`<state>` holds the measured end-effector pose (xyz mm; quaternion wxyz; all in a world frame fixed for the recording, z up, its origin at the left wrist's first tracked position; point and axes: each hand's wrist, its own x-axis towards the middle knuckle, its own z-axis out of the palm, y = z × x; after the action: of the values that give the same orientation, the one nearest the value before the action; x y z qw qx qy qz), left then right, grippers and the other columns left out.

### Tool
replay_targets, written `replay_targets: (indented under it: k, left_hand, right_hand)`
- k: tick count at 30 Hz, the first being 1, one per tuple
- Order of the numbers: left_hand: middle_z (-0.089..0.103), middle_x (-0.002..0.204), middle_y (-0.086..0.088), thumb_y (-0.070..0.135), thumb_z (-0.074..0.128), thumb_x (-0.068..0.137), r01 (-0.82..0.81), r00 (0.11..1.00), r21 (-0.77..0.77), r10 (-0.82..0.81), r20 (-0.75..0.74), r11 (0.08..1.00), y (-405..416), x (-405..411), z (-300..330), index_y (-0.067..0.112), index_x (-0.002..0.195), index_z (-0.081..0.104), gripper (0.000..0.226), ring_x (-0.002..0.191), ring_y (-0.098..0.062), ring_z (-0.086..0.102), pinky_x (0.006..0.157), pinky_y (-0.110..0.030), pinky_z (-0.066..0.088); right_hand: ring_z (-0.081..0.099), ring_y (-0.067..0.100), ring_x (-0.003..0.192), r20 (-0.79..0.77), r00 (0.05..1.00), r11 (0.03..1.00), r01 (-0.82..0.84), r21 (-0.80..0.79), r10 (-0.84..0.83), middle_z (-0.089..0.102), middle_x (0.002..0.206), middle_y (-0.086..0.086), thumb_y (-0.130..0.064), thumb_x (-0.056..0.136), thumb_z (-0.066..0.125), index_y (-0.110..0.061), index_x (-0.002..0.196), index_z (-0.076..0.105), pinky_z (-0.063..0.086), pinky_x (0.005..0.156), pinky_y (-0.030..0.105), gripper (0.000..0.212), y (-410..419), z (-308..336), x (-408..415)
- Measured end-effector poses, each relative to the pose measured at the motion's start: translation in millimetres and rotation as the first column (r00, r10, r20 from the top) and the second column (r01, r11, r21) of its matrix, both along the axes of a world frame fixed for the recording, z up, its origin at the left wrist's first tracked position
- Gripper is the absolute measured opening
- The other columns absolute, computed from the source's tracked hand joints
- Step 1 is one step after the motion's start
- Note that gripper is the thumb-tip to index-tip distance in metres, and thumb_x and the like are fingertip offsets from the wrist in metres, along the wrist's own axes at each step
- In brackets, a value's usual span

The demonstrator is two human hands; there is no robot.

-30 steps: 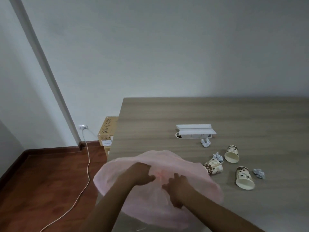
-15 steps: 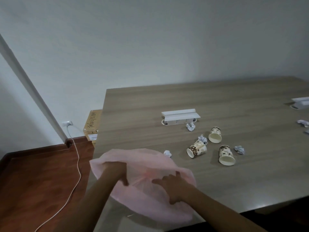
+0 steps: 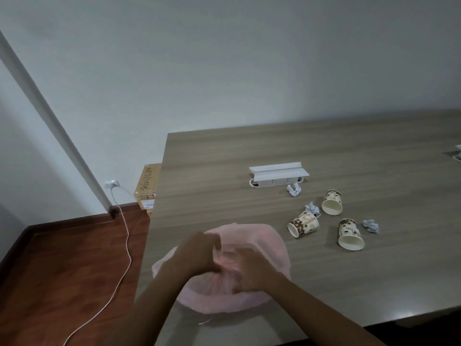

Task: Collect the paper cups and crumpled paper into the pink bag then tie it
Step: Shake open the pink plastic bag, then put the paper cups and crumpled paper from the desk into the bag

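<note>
A pink bag (image 3: pixel 264 239) lies bunched on the wooden table (image 3: pixel 224 171) near its front left corner. My left hand (image 3: pixel 199 253) and my right hand (image 3: pixel 249 268) both pinch the gathered plastic in the bag's middle. To the right lie three brown-patterned paper cups on their sides: one (image 3: pixel 303 223) closest to the bag, one (image 3: pixel 332 203) behind it, one (image 3: pixel 350 234) further right. Crumpled paper balls sit among them: one (image 3: pixel 293 190) by the white strip, one (image 3: pixel 313 209) between cups, one (image 3: pixel 371 225) at the right.
A white power strip unit (image 3: pixel 278 174) stands behind the cups. Another white object (image 3: pixel 458 156) shows at the table's right edge. A cardboard box (image 3: pixel 147 188) stands beside the table's left edge, with a white cable (image 3: pixel 124 245) running across the red-brown floor.
My two hands have come together at the bag's middle, gathering the plastic. The paper ball seen by the bag's far edge half a second ago is out of sight. The camera view has shifted.
</note>
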<state>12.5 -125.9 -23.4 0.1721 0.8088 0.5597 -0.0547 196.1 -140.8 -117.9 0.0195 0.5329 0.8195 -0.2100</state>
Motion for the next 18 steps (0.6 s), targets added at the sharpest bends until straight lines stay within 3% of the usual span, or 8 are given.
replay_targets:
  k: [2, 3, 6, 9, 11, 13, 16, 18]
  left_hand:
    - [0.047, 0.114, 0.002, 0.046, 0.083, 0.065, -0.065, 0.997, 0.319, 0.072, -0.009, 0.946, 15, 10, -1, 0.025, 0.118, 0.047, 0.068, 0.102, -0.016, 0.047, 0.083, -0.03, 0.047]
    - [0.045, 0.118, 0.0, 0.046, 0.082, 0.067, -0.066, 0.993, 0.389, 0.1, -0.068, 0.919, 24, 12, -5, 0.024, 0.124, 0.043, 0.073, 0.105, -0.017, 0.045, 0.087, -0.03, 0.046]
    - [0.051, 0.13, -0.003, 0.046, 0.073, 0.078, -0.146, 0.962, 0.232, 0.193, -0.195, 0.962, 42, 9, -17, 0.024, 0.134, 0.04, 0.069, 0.118, -0.024, 0.051, 0.096, -0.037, 0.044]
    - [0.065, 0.12, -0.005, 0.027, 0.06, 0.088, -0.254, 0.955, 0.124, 0.269, -0.125, 0.959, 51, -4, -34, 0.023, 0.121, 0.057, 0.033, 0.108, -0.026, 0.063, 0.088, -0.035, 0.051]
    - [0.068, 0.112, -0.006, 0.023, 0.055, 0.088, -0.312, 0.946, 0.141, 0.321, -0.051, 0.94, 53, -14, -39, 0.021, 0.111, 0.064, 0.025, 0.102, -0.026, 0.065, 0.082, -0.032, 0.051]
    - [0.07, 0.104, -0.005, 0.028, 0.058, 0.084, -0.366, 0.929, 0.187, 0.37, 0.016, 0.912, 54, -28, -40, 0.021, 0.103, 0.067, 0.022, 0.096, -0.026, 0.065, 0.074, -0.029, 0.045]
    - [0.07, 0.09, -0.003, 0.032, 0.062, 0.08, -0.471, 0.882, 0.212, 0.455, 0.122, 0.856, 50, -48, -39, 0.023, 0.094, 0.067, 0.017, 0.086, -0.024, 0.064, 0.064, -0.028, 0.037]
    - [0.065, 0.08, 0.002, 0.034, 0.061, 0.079, -0.516, 0.856, 0.182, 0.493, 0.157, 0.837, 45, -57, -42, 0.026, 0.087, 0.065, 0.012, 0.077, -0.02, 0.061, 0.062, -0.027, 0.04]
  right_hand:
    - [0.047, 0.028, 0.131, 0.008, 0.997, 0.994, -0.082, -0.073, 0.082, 0.05, 0.144, 0.007, -0.049, 0.072, 0.079, -0.023, 0.145, 0.043, 0.035, 0.111, 0.039, 0.085, -2, -2, -3]
    - [0.049, 0.028, 0.129, -0.012, 0.991, 0.984, -0.132, -0.121, 0.132, 0.052, 0.142, 0.008, -0.047, 0.073, 0.08, -0.021, 0.143, 0.045, 0.037, 0.11, 0.037, 0.083, -2, -1, -3]
    - [0.051, 0.021, 0.128, -0.145, 0.966, 0.946, -0.242, -0.217, 0.214, 0.055, 0.141, 0.004, -0.04, 0.067, 0.087, -0.022, 0.141, 0.05, 0.038, 0.109, 0.03, 0.085, -2, 3, 3]
    - [0.056, 0.009, 0.122, -0.247, 0.955, 0.938, -0.231, -0.26, 0.167, 0.063, 0.132, -0.002, -0.039, 0.063, 0.089, -0.025, 0.131, 0.06, 0.04, 0.107, 0.024, 0.075, -3, 8, 8]
    - [0.065, 0.0, 0.092, -0.394, 0.919, 0.984, -0.081, -0.156, 0.014, 0.074, 0.103, -0.004, -0.033, 0.073, 0.081, -0.024, 0.109, 0.072, 0.049, 0.087, 0.019, 0.038, 0, 15, 10]
    - [0.058, -0.004, 0.067, -0.567, 0.806, 0.977, 0.213, 0.01, -0.17, 0.07, 0.075, -0.011, -0.026, 0.078, 0.067, -0.02, 0.087, 0.073, 0.047, 0.066, 0.016, 0.012, 14, 24, 15]
    - [0.057, 0.009, 0.075, -0.563, 0.746, 0.828, 0.531, 0.181, -0.356, 0.065, 0.078, -0.007, -0.027, 0.081, 0.06, -0.02, 0.082, 0.067, 0.047, 0.068, 0.028, 0.01, 53, 33, 30]
    - [0.057, 0.019, 0.088, -0.47, 0.727, 0.774, 0.619, 0.134, -0.501, 0.065, 0.091, 0.0, -0.024, 0.086, 0.056, -0.019, 0.092, 0.067, 0.048, 0.075, 0.032, 0.013, 83, 28, 44]
